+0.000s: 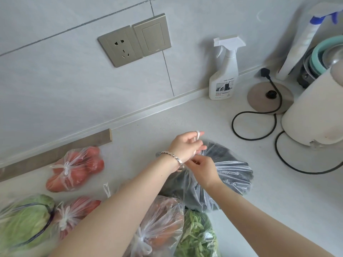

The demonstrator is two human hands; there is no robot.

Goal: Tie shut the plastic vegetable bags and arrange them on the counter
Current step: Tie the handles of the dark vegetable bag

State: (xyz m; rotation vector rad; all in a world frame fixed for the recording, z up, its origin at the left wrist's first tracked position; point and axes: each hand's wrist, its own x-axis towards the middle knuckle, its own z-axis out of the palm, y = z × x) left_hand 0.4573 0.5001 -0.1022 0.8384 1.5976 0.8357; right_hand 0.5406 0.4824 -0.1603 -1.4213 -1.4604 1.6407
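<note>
A clear plastic bag of dark vegetables point(232, 175) lies in the middle of the white counter point(250, 210). My left hand point(185, 145) pinches one of its twisted white handles, looped over a finger. My right hand point(202, 170) grips the other handle at the bag's neck. Tied bags lie around: a tomato bag point(78, 168) at the left, a second tomato bag point(76, 213) below it, a cabbage bag point(24, 222) at the far left, a bag of orange vegetables point(163, 225) and a bag of green beans point(196, 236) in front.
A white spray bottle point(223, 71) stands by the wall. At the right are a kettle base point(270, 97) with its black cord point(254, 125), a white kettle point(313, 108) and stacked bowls point(326, 54). A socket and switch point(134, 39) sit on the tiled wall.
</note>
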